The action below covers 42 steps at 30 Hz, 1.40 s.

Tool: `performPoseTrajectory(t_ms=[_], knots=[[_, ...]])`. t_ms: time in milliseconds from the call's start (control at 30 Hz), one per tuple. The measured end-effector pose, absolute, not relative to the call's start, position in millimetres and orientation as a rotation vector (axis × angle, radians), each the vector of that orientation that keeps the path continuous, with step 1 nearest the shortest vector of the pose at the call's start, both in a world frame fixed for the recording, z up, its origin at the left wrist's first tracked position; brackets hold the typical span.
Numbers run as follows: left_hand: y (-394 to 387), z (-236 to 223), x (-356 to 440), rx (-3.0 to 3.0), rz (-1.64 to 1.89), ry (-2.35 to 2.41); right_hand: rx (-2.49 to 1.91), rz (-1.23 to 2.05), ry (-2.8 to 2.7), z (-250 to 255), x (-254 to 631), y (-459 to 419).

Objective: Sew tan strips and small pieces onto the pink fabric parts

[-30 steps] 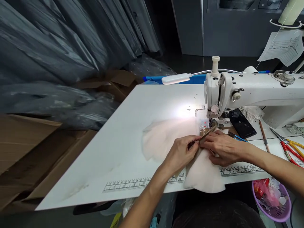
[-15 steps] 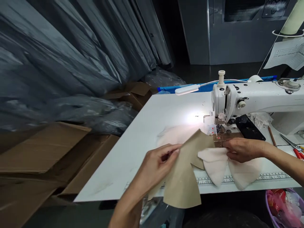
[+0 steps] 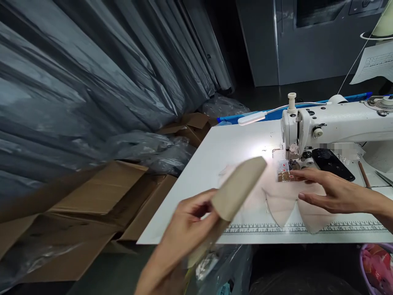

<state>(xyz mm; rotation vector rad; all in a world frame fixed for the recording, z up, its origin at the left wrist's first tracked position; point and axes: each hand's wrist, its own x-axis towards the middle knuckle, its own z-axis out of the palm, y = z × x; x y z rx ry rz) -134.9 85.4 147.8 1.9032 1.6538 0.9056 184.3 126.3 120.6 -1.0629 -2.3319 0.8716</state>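
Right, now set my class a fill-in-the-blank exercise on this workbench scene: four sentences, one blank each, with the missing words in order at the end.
1. The tan sheet is held in the person's ____ hand.
2. Next to the black smartphone stands a white ____ machine.
3. The pale pink fabric lies on the white ____, which has a ruler scale along its near edge.
4. The basket at the lower right has a ____ rim.

Missing words: left; sewing; table; purple.

A sewing machine (image 3: pixel 340 125), ruled table (image 3: pixel 208 172) and probable thread cone (image 3: pixel 385 25) mark a workshop.
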Motion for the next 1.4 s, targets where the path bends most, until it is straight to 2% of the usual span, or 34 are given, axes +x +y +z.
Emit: performPoseTrajectory(t_ms=[100,233,433,667,767,933,1067,1233,1400], knots=[[91,148,-96,2.187,0.754,1.176,-1.022,1.227,-2.082,135,190,115],[96,139,-62,2.375,0.713,0.910,-1.084,1.347,-1.968,130,195,106],[105,133,-62,2.335,0.838,0.977,-1.142,1.301,-1.834,117,210,95],[89,134,-88,2.010,1.237,1.430,-1.223,1.215,-1.656,114,244,81],[76,128,-101,1.902,1.133,1.500,-1.138,1.252,-1.557,110,254,74],[55,118,-108,1.824,0.991,1.255,-1.052,1.488,-1.360,100,249,67],[39,110,-108,1.737,1.003,1.187,-1.047,1.509,-1.213,96,240,61],[28,104,-110,1.650,1.026,1.222,-0.971,1.806,-1.352,102,215,58],[14,110,-83,1.712,0.922,0.905,-0.943,1.968,-1.623,97,164,47]])
